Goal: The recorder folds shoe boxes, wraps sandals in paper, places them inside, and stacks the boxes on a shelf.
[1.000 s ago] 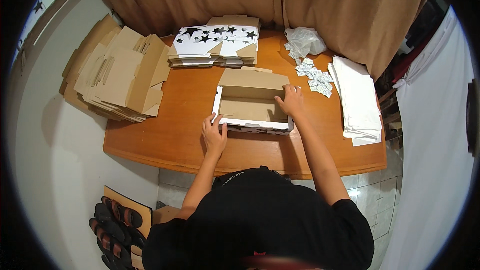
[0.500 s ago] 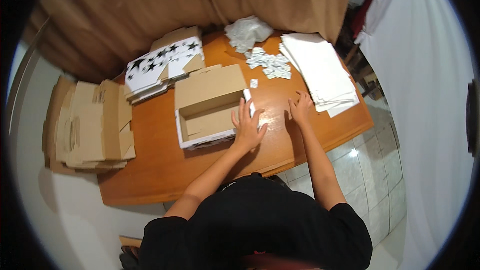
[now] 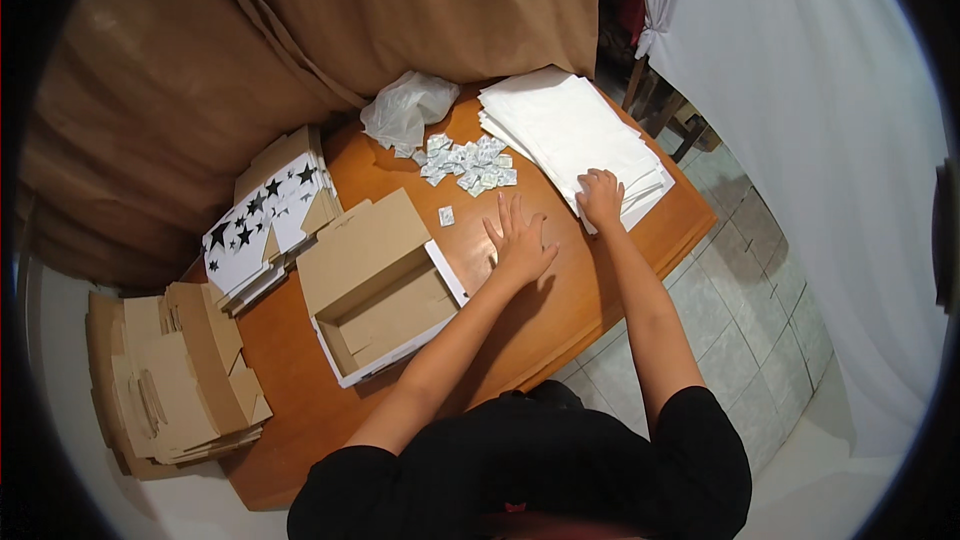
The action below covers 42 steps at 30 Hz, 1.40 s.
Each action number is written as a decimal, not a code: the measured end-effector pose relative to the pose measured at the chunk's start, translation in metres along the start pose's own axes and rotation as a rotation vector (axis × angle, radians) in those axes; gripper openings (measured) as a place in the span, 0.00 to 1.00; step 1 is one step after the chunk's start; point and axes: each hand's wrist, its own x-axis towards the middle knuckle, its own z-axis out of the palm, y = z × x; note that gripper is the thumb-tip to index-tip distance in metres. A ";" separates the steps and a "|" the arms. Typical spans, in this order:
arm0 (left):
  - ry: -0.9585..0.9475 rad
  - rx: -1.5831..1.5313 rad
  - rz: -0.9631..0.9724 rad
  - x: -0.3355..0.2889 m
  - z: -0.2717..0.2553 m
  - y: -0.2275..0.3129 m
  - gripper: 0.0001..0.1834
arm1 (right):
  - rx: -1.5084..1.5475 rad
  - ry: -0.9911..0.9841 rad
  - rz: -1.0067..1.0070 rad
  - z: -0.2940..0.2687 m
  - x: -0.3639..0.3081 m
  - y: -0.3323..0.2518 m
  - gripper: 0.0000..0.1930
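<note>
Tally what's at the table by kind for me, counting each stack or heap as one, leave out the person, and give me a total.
Open box: 1
Plain brown cardboard stack: 1
Star-printed cardboard stack: 1
White sheet stack: 1
Plastic bag: 1
Heap of small packets: 1
Lone small packet: 1
Total: 7

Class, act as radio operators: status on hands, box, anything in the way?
Left hand spread, over table. Right hand at near edge of white sheets; grip unclear. Box open, lid flap back. Left forearm partly covers box's near edge.
</note>
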 end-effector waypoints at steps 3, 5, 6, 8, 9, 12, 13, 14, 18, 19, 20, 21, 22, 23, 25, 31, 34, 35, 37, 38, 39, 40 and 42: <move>-0.035 -0.017 -0.017 0.005 0.005 -0.004 0.29 | 0.006 -0.015 -0.048 0.008 0.003 0.003 0.06; -0.087 -0.036 -0.056 0.005 0.007 -0.008 0.29 | 0.022 0.014 -0.047 0.011 0.004 0.004 0.05; -0.085 -0.037 -0.057 0.006 0.008 -0.010 0.29 | 0.039 0.042 -0.045 0.012 0.005 0.005 0.03; -0.131 -0.054 -0.088 0.005 0.009 -0.014 0.30 | 0.042 0.063 -0.036 0.012 0.005 0.003 0.02; -0.129 -0.054 -0.090 0.005 0.009 -0.016 0.30 | 0.044 0.087 -0.022 0.011 0.004 0.003 0.02; -0.157 -0.076 -0.120 0.006 0.008 -0.019 0.30 | 0.054 0.095 -0.015 0.003 0.004 0.000 0.02; -0.175 -0.124 -0.137 0.007 0.007 -0.019 0.30 | 0.053 0.096 -0.014 -0.002 0.003 -0.003 0.02; -0.187 -0.173 -0.156 0.008 0.004 -0.020 0.30 | 0.130 0.167 -0.017 -0.009 0.003 -0.012 0.02; -0.186 -0.556 -0.080 0.027 0.024 -0.060 0.38 | 0.381 0.323 -0.072 -0.045 -0.021 -0.064 0.03; -0.248 -0.996 -0.334 0.026 0.013 -0.052 0.42 | 0.440 0.289 -0.093 -0.059 -0.033 -0.076 0.03; -0.291 -1.433 -0.598 0.023 -0.001 -0.047 0.47 | 0.505 0.252 -0.125 -0.074 -0.046 -0.091 0.04; -0.353 -1.543 -0.605 0.022 -0.013 -0.051 0.53 | 0.545 0.231 -0.179 -0.086 -0.060 -0.104 0.03; -0.395 -1.698 -0.617 0.021 -0.023 -0.057 0.53 | 0.587 0.206 -0.237 -0.097 -0.074 -0.116 0.03; -0.424 -1.742 -0.577 0.019 -0.031 -0.067 0.52 | 0.591 0.177 -0.310 -0.108 -0.087 -0.128 0.03; -0.398 -1.875 -0.445 0.015 -0.035 -0.085 0.41 | 0.591 0.126 -0.453 -0.126 -0.110 -0.151 0.05; -0.220 -1.413 -0.481 -0.046 -0.089 -0.094 0.24 | 0.571 -0.010 -0.664 -0.118 -0.147 -0.188 0.06; -0.143 -1.194 -0.586 -0.083 -0.109 -0.088 0.20 | 0.584 -0.024 -0.804 -0.115 -0.155 -0.210 0.07; -0.119 -1.164 -0.540 -0.091 -0.105 -0.090 0.19 | 0.588 -0.026 -0.857 -0.113 -0.158 -0.216 0.06; -0.139 -1.036 -0.553 -0.106 -0.106 -0.101 0.14 | 0.624 -0.049 -0.918 -0.109 -0.169 -0.229 0.08; -0.114 -1.042 -0.565 -0.113 -0.107 -0.110 0.14 | 0.644 -0.067 -0.957 -0.109 -0.174 -0.236 0.09; -0.069 -0.993 -0.543 -0.120 -0.107 -0.119 0.13 | 0.609 -0.106 -1.000 -0.110 -0.177 -0.241 0.07; -0.028 -0.942 -0.518 -0.127 -0.109 -0.125 0.13 | 0.618 -0.114 -1.018 -0.112 -0.179 -0.245 0.07; 0.091 -0.966 -0.549 -0.143 -0.112 -0.136 0.12 | 0.669 -0.284 -1.041 -0.116 -0.180 -0.252 0.08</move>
